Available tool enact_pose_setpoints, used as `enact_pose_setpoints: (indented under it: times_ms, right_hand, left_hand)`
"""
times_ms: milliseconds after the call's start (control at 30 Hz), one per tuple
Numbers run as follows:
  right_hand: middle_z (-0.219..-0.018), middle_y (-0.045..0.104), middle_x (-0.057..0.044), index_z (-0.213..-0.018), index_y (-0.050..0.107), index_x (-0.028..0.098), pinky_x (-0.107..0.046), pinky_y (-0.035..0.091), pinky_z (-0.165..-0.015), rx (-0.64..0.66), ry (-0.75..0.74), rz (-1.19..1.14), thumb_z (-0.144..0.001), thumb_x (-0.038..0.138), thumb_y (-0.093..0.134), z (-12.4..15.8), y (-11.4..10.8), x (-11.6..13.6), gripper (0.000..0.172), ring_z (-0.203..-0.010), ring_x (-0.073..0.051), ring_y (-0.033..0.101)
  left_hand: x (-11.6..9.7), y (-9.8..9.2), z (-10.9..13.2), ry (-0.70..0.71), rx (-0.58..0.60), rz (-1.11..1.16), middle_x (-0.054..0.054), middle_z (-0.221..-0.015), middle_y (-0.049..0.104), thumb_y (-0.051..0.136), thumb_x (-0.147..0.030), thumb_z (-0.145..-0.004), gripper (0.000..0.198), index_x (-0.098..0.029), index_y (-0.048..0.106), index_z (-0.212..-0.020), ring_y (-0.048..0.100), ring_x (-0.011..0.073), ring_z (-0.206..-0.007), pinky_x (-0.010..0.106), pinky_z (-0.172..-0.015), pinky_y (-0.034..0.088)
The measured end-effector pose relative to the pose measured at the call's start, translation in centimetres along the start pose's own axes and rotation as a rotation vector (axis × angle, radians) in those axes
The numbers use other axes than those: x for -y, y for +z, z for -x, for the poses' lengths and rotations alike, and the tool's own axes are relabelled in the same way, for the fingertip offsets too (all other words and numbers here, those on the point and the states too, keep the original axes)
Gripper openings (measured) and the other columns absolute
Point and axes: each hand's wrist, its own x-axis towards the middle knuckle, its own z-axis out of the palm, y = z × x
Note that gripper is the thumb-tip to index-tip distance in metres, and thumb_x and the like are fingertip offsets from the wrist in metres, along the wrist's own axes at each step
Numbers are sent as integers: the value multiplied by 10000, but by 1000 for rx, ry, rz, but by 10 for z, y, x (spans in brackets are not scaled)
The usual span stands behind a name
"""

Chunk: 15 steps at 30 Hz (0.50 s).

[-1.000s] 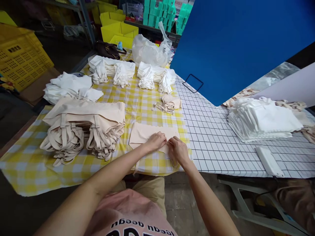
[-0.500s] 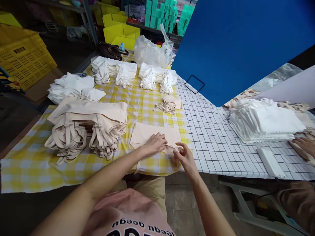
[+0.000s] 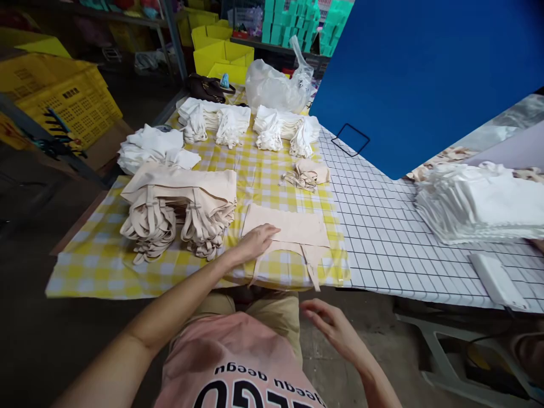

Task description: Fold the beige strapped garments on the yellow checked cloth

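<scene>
A beige strappy top (image 3: 293, 224) lies folded flat near the table's front edge, its straps pointing toward me. My left hand (image 3: 258, 240) rests on its left part, fingers stretched out over the cloth. In front of the table edge, below the right strap, my right hand (image 3: 329, 323) hangs in the air with its fingers apart and nothing in them. To the left stands a thick stack of beige strappy tops (image 3: 182, 187), straps bunched at the front. Behind the flat top lies a small crumpled beige piece (image 3: 312, 170).
White strappy tops lie in two stacks (image 3: 215, 110) (image 3: 287, 122) at the back. A loose white cloth pile (image 3: 155, 147) is at left, and a white stack (image 3: 488, 201) at right. A blue board (image 3: 416, 73) rises over the gridded cloth. A white power strip (image 3: 497, 277) lies at right.
My right hand has let go of the top's strap and drawn back off the table. The straps now lie spread out. My left hand has slid left on the cloth.
</scene>
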Motion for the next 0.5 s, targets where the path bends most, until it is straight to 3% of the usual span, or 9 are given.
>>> enact_pose_setpoints:
  times_ms: [67,167,267,400,500]
  right_hand:
    - [-1033,666,-100,-1010,658,235,-337,510,-714,119,11,-68,-796,433,539,-14,28,5,315,-930,-246,617]
    - [-1160,612,-104,-1091,610,245,-377,492,-804,23,34,-207,-759,449,575,-46,77,13,392,-1045,-259,573]
    - [-1061,650,-68,-975,628,246,-372,473,-827,36,31,-352,-782,452,549,-70,111,23,293,-986,-240,593]
    - [-685,635,-37,-668,589,201,-324,480,-660,118,-2,-340,-803,517,492,-64,120,29,357,-690,-207,597]
    - [-645,593,-35,-737,587,196,-297,453,-597,-14,-39,-188,-827,511,448,-37,110,31,356,-639,-192,561]
  left_hand:
    - [4,0,21,-32,-60,-83,78,-1244,540,372,-97,-833,426,-164,504,-1233,473,164,-1167,320,-1006,374]
    - [6,8,51,-50,-32,-214,97,-1318,494,357,-130,-867,424,-146,460,-1278,400,179,-1252,369,-1070,295]
    - [5,19,71,-54,38,-339,110,-1425,355,377,-213,-894,437,-163,399,-1327,254,207,-1345,426,-1097,221]
    - [3,24,80,-32,86,-436,117,-1487,201,446,-350,-881,543,-188,307,-1380,114,239,-1382,461,-1097,184]
    - [2,23,81,-31,100,-450,135,-1488,185,471,-417,-859,616,-179,279,-1393,99,256,-1382,476,-1095,173]
